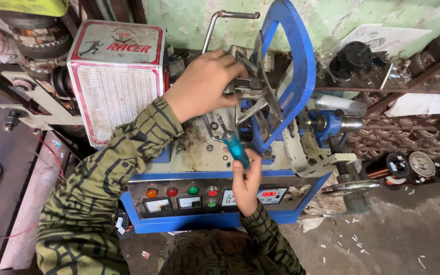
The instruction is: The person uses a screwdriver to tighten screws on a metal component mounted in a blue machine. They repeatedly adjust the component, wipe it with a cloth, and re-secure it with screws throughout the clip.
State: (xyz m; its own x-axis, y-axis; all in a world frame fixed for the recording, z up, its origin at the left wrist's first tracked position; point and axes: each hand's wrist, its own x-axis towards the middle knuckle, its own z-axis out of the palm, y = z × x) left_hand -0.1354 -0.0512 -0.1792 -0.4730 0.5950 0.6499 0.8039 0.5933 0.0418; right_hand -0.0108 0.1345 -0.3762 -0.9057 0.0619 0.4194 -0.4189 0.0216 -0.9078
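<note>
Two hands busy here: my left hand [202, 84] has its fingers clamped on the metal former bracket [253, 97] atop the blue winding machine [291, 76], steadying it. My right hand [246, 181] fingers pinch the blue-handled screwdriver [234, 145], tip angled up at the bracket's base.

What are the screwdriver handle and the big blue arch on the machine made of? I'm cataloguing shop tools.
The screwdriver handle looks like translucent teal plastic: it lets light through and shines. The blue arch seems painted metal, glossy blue with worn edges, though the paint hides what lies beneath.
</note>
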